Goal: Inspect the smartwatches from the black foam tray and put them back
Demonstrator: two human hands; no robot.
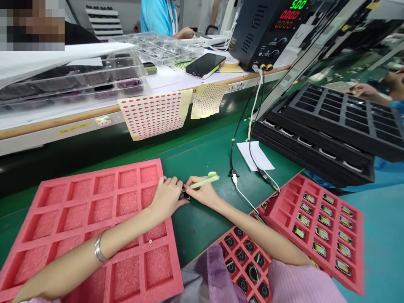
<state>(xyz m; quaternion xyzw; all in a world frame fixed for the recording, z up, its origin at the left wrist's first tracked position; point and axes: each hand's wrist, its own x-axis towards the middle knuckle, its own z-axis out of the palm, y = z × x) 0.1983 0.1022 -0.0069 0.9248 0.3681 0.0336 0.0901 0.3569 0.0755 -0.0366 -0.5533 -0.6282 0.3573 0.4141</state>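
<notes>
Over the green table mat, just right of a red foam tray (109, 223), my two hands meet at a small black device (184, 194). My left hand (168, 195) curls round it from the left, its fingers hiding most of it. My right hand (202, 194) pinches a pale green pen-like tool (202, 182), whose yellow-green end points up and right. The tool's working tip is hidden near the device. Large compartments in the red foam tray beside my left hand show bare foam.
Black trays (328, 130) are stacked at the right. Red foam trays of small yellow-marked parts (324, 219) and round black parts (241, 254) lie near my right arm. USB cables (234, 179) hang from a power supply (265, 31). A phone (205, 65) lies on the shelf.
</notes>
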